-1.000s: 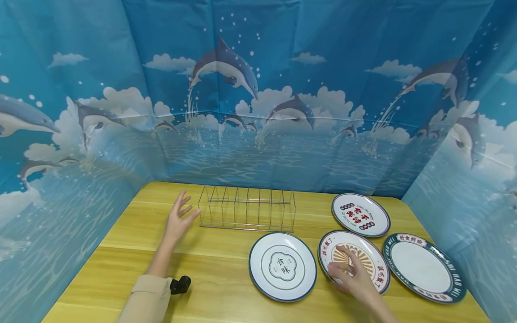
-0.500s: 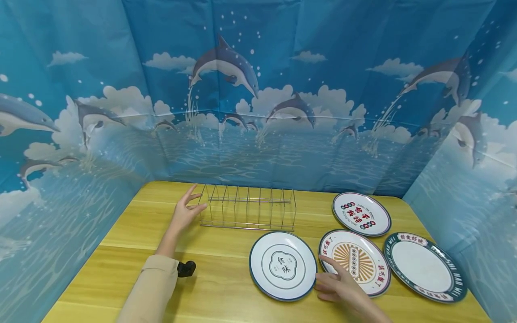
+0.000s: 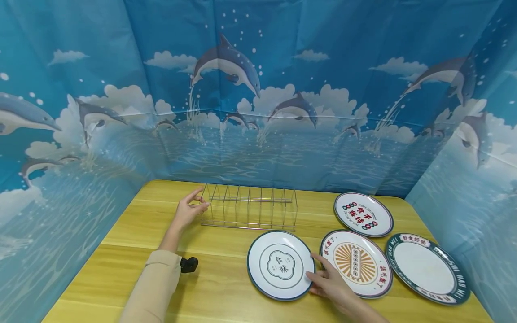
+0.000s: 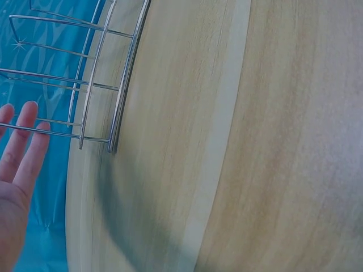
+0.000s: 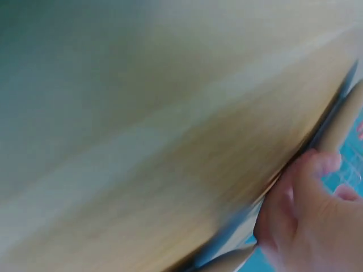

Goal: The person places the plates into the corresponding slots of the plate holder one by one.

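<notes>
Table (image 3: 218,273), plates (image 3: 280,265), dolphin backdrop (image 3: 258,148) behind

From here, the right hand (image 3: 329,282) masks the rim of the flower-emblem plate (image 3: 279,287) near 4 o'clock; its lower fingertips, probably beneath, are hidden. Wrist views: wire rack (image 4: 122,88) cropped at 11 o'clock; left hand (image 4: 17,181) cropped at 8; tabletop (image 5: 187,147) blurred.

Yellow wood-grain table (image 3: 220,278) | wire rack (image 3: 248,228) | four patterned plates (image 3: 424,268)

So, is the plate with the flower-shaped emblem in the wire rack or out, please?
Out: the plate is in front of the wire rack, with the right hand at its edge.
</notes>
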The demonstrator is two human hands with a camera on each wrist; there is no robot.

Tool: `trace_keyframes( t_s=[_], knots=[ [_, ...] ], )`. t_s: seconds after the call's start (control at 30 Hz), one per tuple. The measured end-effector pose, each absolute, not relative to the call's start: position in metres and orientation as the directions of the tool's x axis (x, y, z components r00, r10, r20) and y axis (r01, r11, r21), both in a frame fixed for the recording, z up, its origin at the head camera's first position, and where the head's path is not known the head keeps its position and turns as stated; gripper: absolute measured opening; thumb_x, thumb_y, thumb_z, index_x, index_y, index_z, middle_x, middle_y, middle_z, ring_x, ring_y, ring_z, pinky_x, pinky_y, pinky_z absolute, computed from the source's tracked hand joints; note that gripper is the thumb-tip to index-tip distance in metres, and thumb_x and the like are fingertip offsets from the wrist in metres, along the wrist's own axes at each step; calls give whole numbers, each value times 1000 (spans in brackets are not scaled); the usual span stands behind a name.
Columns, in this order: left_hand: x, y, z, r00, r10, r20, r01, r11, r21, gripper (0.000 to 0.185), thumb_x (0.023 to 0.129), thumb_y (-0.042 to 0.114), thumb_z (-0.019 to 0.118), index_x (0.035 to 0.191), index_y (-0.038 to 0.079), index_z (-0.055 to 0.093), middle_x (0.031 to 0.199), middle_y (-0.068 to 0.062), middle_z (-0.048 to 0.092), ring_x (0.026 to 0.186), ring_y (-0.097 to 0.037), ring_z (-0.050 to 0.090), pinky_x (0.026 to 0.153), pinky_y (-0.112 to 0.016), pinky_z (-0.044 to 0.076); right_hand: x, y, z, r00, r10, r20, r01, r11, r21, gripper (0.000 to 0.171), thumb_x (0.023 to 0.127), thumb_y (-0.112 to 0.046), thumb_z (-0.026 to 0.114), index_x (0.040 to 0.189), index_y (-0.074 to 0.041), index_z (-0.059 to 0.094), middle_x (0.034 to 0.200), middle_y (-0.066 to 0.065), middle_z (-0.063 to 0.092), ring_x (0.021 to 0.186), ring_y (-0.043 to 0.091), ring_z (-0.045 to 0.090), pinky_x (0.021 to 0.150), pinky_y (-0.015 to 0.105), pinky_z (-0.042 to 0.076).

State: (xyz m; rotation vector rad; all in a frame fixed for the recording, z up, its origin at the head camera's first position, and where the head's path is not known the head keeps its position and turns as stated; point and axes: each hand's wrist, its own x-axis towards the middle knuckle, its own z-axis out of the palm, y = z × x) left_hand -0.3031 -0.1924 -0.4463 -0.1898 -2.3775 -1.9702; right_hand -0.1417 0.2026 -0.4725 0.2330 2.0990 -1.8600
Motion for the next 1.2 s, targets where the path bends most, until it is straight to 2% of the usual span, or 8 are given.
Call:
trace_keyframes(
  t_s=[0.13, 0.23, 0.37, 0.5, 0.63, 0.77, 1.03, 1.2],
  knots=[
    [-308, -192, -453, -991, 54, 119, 129, 251, 959, 56, 86, 11, 63, 137, 9, 40, 99, -16, 55, 88, -38, 60, 78, -50, 50, -147, 194, -475, -949, 20, -315, 312, 203, -928, 67, 84, -2, 62, 140, -5, 25, 60, 2, 49, 51, 12, 49, 49, 20, 44],
    [-307, -192, -453, -991, 54, 125, 135, 282, 950, 52, 86, 11, 62, 135, 10, 44, 98, -17, 56, 89, -41, 58, 76, -50, 49, -151, 190, -476, -945, 86, -316, 327, 207, -922, 71, 80, 4, 64, 140, -5, 26, 57, 1, 44, 49, 11, 47, 47, 20, 43],
    [-305, -192, -453, -989, 60, 132, 144, 271, 952, 48, 87, 10, 61, 133, 9, 46, 96, -18, 56, 90, -43, 57, 76, -51, 49, -155, 189, -477, -934, 99, -342, 355, 193, -915, 73, 78, 9, 63, 140, -3, 26, 59, 1, 42, 52, 12, 49, 49, 21, 46],
    [-305, -195, -455, -988, 68, 140, 153, 241, 958, 44, 88, 11, 59, 131, 7, 48, 95, -22, 57, 87, -42, 59, 77, -49, 51, -156, 189, -478, -930, 49, -365, 369, 140, -919, 74, 79, 10, 59, 142, -3, 21, 70, 6, 47, 58, 14, 55, 53, 27, 52],
    [-306, -196, -456, -989, 64, 137, 148, 241, 959, 42, 89, 15, 58, 130, 8, 49, 96, -29, 58, 84, -39, 61, 77, -47, 52, -157, 193, -478, -928, -33, -370, 368, 47, -928, 76, 82, 11, 54, 144, -6, 14, 90, 16, 56, 66, 19, 61, 60, 33, 55],
    [-305, -197, -454, -992, 64, 112, 125, 237, 963, 42, 90, 17, 57, 131, 9, 49, 95, -30, 59, 85, -39, 60, 78, -45, 52, -158, 198, -477, -928, -147, -342, 351, -39, -936, 79, 84, 9, 53, 145, -7, 5, 107, 24, 55, 79, 23, 62, 69, 38, 55],
    [-293, -193, -435, -993, 83, 85, 97, 147, 984, 41, 92, 8, 53, 131, 2, 46, 93, -36, 55, 92, -51, 53, 86, -55, 45, -161, 205, -474, -898, -329, -294, 354, -141, -924, 84, 88, 1, 52, 146, -14, -7, 120, 23, 51, 93, 26, 60, 81, 40, 52],
    [-291, -193, -433, -992, 92, 81, 94, 142, 985, 41, 92, 8, 52, 132, 1, 45, 94, -35, 55, 91, -47, 55, 87, -55, 44, -160, 207, -473, -876, -411, -253, 352, -186, -917, 86, 89, 2, 50, 146, -24, -8, 116, 19, 55, 96, 28, 60, 83, 44, 50]
  ],
)
